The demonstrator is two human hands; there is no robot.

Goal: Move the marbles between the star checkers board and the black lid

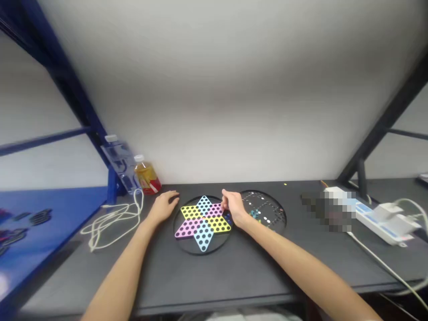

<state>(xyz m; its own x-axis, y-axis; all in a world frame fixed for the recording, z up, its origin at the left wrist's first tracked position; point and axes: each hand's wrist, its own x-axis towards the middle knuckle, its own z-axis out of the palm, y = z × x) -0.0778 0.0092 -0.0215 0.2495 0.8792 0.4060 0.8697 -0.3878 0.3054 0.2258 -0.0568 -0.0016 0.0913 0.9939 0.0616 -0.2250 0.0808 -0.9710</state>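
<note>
A Chinese checkers board (203, 232) lies flat on the dark table, a round black piece with a star of pink, yellow and blue points full of holes. At its upper left my left hand (163, 206) rests on the table with the fingers spread, holding nothing. My right hand (234, 207) is over the board's right edge, by the upper right pink point, with fingers curled together. What those fingers hold, if anything, is hidden. Just right of this hand sits a round black tray (283, 213) with small white, teal and yellow pieces; my wrist and forearm cover part of it.
A coiled white cable (115, 225) lies at the left. Behind it stand a clear bottle (121, 162) and a bottle of amber drink (147, 176) near the wall. A white power strip (364, 216) with plugs and cables is at the right. Blue shelf posts (72, 80) frame the left side.
</note>
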